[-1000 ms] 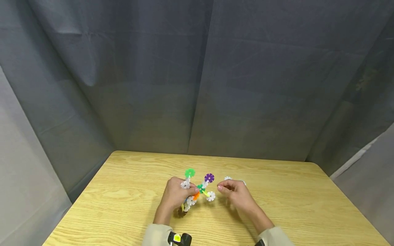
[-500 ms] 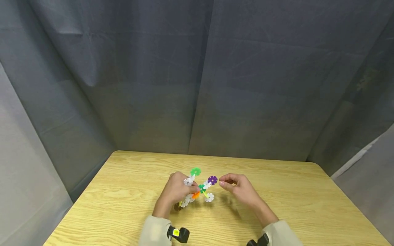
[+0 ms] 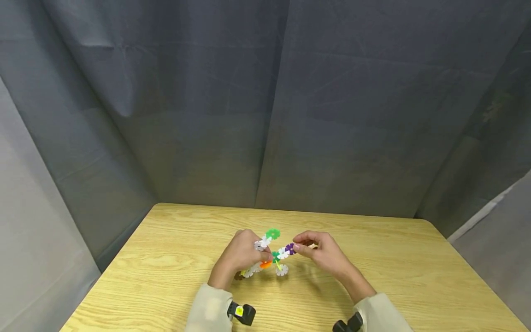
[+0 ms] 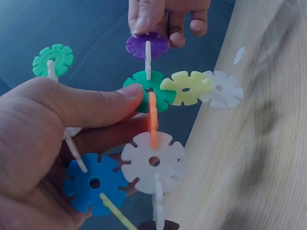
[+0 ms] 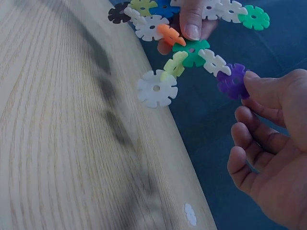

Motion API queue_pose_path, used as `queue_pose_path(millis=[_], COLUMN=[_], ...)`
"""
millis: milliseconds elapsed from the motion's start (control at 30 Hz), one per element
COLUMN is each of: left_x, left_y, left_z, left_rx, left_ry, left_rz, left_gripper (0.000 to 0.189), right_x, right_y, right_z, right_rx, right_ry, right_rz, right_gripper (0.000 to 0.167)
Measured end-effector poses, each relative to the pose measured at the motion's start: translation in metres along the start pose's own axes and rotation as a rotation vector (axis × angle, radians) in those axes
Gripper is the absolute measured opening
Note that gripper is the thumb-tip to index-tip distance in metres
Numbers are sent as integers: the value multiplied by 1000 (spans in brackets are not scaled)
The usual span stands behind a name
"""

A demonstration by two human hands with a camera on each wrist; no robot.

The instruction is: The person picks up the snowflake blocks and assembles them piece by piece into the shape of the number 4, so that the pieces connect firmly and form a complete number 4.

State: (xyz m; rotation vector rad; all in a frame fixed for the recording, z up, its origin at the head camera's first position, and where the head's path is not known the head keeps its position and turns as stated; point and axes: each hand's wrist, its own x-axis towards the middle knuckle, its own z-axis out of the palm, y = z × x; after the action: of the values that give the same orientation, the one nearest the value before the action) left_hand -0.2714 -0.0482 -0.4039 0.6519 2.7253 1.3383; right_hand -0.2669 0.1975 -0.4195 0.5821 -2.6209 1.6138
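A branching structure of notched, flower-shaped interlocking discs hangs above the table between both hands. My left hand [image 3: 240,253] grips it, with the thumb pressing on a green disc [image 4: 165,99] and other fingers behind. From that disc branch an orange disc [image 4: 153,120], a pale yellow disc [image 4: 180,86] and a white disc [image 5: 213,62]. A purple disc [image 5: 231,84] is slotted onto this white one, and my right hand [image 3: 321,253] pinches its outer edge between thumb and forefinger. Lower in the left palm lies a blue disc [image 4: 91,194]; a lighter green disc [image 3: 272,234] tips another arm.
A loose white disc [image 5: 190,214] lies on the wooden table [image 3: 373,267], close to its far edge. Dark cloth [image 3: 332,115] hangs behind the table. Shadows of the hands and structure fall across the wood.
The structure has tilted and shifted slightly right in my left hand, its lighter green tip swinging right. The purple disc has met my right fingers, which were apart from it a second ago.
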Motion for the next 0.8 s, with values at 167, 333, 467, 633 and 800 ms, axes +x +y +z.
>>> queue_pose_path(millis=[167,333,467,633,800], left_x=[2,4,5,6,8], left_y=[3,5,8,11,13], left_z=[0,1,1,1,2], left_rx=[66,109,131,148,175], left_ry=[-17,-27,-44,-71,-70], left_rz=[33,48,44,28,22], left_gripper=[12,18,22,25,29], right_x=[1,2,3,2,2], right_y=[0,-1,-4,-6,-7], right_z=[2,6,9,11,13], right_rx=[-23,-75,-105,-135,-134], right_ry=[-27,-43,-65,-76,-100], right_rz=[-55,-84,-98,-121,-138], right_gripper=[18,12,8,6,4])
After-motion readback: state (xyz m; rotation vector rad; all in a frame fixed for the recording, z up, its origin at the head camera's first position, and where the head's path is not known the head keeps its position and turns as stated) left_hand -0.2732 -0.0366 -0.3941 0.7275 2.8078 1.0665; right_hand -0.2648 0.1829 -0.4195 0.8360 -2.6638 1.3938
